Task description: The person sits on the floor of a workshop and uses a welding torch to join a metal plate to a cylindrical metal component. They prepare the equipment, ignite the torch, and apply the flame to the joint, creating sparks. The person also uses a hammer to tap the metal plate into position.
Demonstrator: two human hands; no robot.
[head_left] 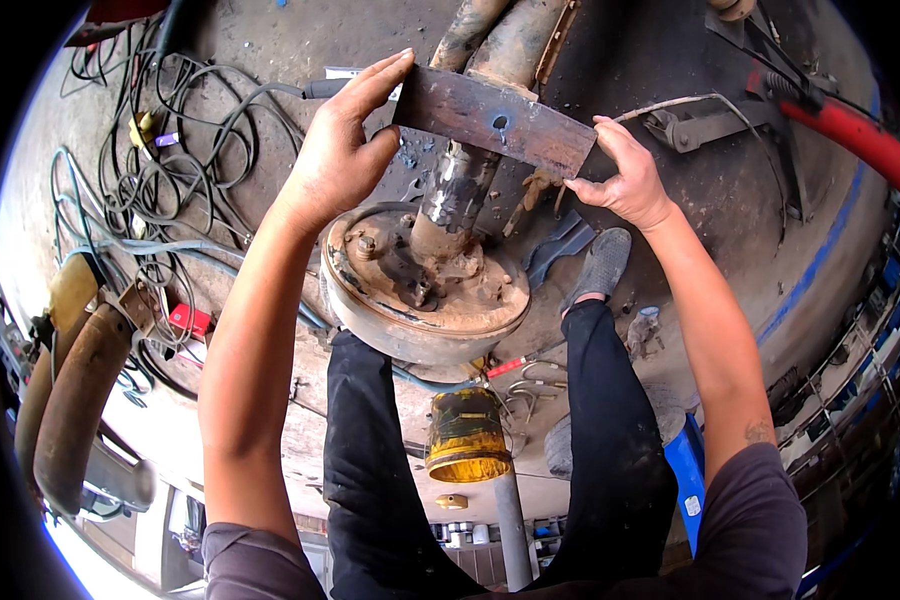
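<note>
A flat steel plate [460, 108] with one hole near its middle is held out in front of me above a rusty axle. My left hand [347, 140] grips the plate's left end, thumb below and fingers over the top. At the right end, my right hand [625, 175] pinches it between thumb and fingers. Below the plate a dirty axle tube [457, 195] runs down into a round brake drum [420, 335] caked with rust and grime. The plate partly hides the tube behind it.
Tangled black cables and hoses [170, 150] lie on the floor at the left. A yellow-stained bucket [468, 430] sits between my legs. A red jack-like arm [855, 135] is at the far right, and a blue metal piece [560, 245] lies beside my foot.
</note>
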